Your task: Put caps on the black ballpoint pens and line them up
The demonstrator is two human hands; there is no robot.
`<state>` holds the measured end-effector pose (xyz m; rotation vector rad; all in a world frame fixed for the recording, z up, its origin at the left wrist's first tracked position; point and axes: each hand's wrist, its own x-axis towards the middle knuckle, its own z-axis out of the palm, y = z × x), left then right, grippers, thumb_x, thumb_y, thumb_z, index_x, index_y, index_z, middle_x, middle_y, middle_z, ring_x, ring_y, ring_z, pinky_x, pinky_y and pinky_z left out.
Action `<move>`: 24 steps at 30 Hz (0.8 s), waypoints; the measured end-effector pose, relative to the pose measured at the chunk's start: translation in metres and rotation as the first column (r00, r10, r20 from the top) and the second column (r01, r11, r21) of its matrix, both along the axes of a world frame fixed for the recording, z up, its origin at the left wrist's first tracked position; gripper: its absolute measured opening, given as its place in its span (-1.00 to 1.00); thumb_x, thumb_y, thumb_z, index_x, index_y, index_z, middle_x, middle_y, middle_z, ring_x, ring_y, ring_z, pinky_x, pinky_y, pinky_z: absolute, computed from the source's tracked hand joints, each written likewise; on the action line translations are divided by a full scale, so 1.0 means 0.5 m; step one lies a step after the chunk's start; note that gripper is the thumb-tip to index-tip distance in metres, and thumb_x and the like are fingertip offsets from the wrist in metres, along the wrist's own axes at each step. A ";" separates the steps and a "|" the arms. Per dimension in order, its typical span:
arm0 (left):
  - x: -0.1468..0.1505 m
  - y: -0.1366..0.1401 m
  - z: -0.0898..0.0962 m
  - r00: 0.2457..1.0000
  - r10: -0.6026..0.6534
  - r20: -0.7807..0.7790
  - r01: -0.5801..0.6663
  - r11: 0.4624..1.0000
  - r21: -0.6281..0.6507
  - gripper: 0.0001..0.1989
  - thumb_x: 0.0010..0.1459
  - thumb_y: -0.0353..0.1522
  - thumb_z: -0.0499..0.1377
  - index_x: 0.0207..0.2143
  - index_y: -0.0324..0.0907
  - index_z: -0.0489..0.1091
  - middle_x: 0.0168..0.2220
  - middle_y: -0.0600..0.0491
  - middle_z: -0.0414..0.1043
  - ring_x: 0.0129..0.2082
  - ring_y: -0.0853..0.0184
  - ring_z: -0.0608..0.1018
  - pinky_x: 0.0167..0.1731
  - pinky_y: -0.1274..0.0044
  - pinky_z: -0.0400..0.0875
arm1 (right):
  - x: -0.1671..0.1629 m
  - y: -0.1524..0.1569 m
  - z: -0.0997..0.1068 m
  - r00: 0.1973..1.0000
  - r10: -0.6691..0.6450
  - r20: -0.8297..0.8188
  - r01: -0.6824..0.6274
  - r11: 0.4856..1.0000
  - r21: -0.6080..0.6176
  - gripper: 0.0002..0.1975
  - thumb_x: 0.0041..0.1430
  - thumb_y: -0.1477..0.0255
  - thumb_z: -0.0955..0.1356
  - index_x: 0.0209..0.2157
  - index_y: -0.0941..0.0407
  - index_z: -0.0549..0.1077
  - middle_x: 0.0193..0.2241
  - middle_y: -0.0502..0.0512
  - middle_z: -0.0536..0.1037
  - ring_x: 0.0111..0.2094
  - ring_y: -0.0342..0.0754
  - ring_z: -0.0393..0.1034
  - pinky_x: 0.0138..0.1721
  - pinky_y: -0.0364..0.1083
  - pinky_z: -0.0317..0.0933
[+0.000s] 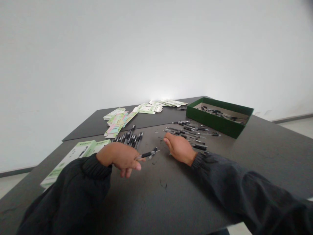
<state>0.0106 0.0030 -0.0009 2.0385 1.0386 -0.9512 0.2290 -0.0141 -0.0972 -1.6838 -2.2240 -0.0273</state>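
Note:
My left hand [122, 156] is closed on a clear pen with a black grip [147, 154], whose tip points right. A second dark pen end seems to lie right against it. Just behind that hand, a cluster of similar pens [129, 137] lies side by side. My right hand [180, 148] rests low over the table with its fingers curled together, at the left edge of a loose spread of pens and thin clear pen parts [193, 130]. What its fingers hold, if anything, is hidden.
A green open box [210, 120] with more pens inside stands at the back right. Flat printed cartons [117, 122] lie at the back left, with others [149, 108] along the wall. White-and-green boxes [70, 160] lie beside my left forearm on the dark table [151, 202].

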 end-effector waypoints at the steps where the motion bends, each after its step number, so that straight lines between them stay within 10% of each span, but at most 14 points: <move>1: -0.001 0.001 0.001 1.000 -0.013 0.009 0.013 1.000 0.006 -0.58 0.29 -0.28 -0.10 0.07 -0.33 0.29 -0.20 -0.24 0.55 -0.28 0.24 0.60 -0.28 0.51 0.42 | 0.013 -0.001 0.008 0.998 -0.058 -0.017 0.058 0.998 0.016 -0.64 0.34 0.25 0.02 -0.21 0.10 0.32 -0.35 0.10 0.53 -0.35 -0.08 0.38 -0.42 -0.13 -0.06; 7: -0.002 0.004 0.003 0.999 -0.013 0.035 0.013 1.000 -0.009 -0.58 0.26 -0.26 -0.07 0.02 -0.31 0.35 -0.22 -0.25 0.56 -0.32 0.22 0.60 -0.30 0.49 0.42 | 0.073 -0.020 0.031 0.998 0.018 0.053 -0.012 0.993 -0.120 -0.68 0.22 0.16 0.21 -0.14 0.07 0.35 -0.30 0.09 0.54 -0.29 -0.03 0.41 -0.39 -0.14 0.02; 17: 0.001 0.003 -0.004 0.999 -0.041 0.013 0.042 0.999 -0.035 -0.57 0.27 -0.30 -0.09 0.07 -0.34 0.30 -0.20 -0.27 0.55 -0.29 0.22 0.61 -0.26 0.46 0.44 | -0.027 0.018 -0.017 0.977 0.094 0.194 -0.075 0.992 -0.103 -0.75 0.25 0.35 0.13 -0.18 0.17 0.32 -0.27 0.24 0.51 -0.30 0.03 0.44 -0.38 -0.10 0.15; 24: 0.016 0.000 -0.012 0.999 -0.025 -0.046 0.026 1.000 0.009 -0.65 0.24 -0.32 -0.10 -0.35 -0.31 0.42 -0.20 -0.32 0.53 -0.26 0.16 0.61 -0.25 0.44 0.45 | -0.013 0.025 -0.015 0.997 0.079 -0.004 -0.080 0.992 -0.099 -0.75 0.21 0.38 0.17 -0.12 0.15 0.29 -0.30 0.17 0.53 -0.29 -0.04 0.41 -0.34 -0.12 0.11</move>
